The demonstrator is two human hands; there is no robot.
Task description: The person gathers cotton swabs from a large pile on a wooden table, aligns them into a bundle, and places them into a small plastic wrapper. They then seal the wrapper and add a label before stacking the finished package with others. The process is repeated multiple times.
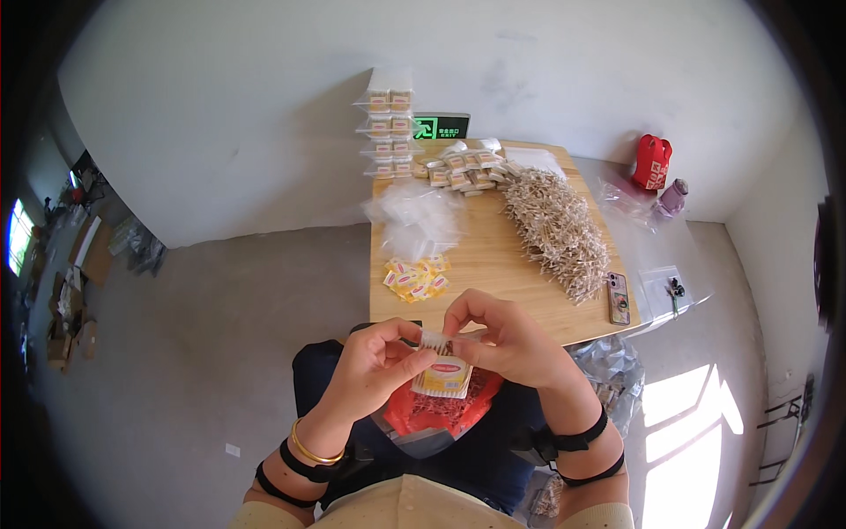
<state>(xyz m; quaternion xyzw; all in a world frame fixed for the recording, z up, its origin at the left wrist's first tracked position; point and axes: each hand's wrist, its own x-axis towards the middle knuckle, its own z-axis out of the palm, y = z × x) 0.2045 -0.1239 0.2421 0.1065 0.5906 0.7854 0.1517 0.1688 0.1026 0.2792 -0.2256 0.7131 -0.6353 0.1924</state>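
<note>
Over my lap, at the table's near edge, both hands hold a small clear packet of cotton swabs (pixel 443 381) with a yellow label card inside. My left hand (pixel 374 366) pinches its upper left edge between thumb and fingers. From the other side, my right hand (pixel 504 342) grips the packet's top edge, fingers bent. Beneath it, an open red plastic bag (pixel 401 411) with swabs inside rests in my lap. Yellow label cards (pixel 416 279) lie in a loose pile just beyond my left hand. Behind them spreads a heap of clear plastic bags (pixel 416 220).
A large mound of loose swabs (pixel 560 234) covers the right of the wooden table (pixel 489 238). Filled packs (pixel 467 167) lie heaped at the back, beside a tall stack of packs (pixel 389 141). A phone (pixel 619 298) lies at the right edge. Beyond stand a red bag (pixel 653 163) and purple bottle (pixel 672 198).
</note>
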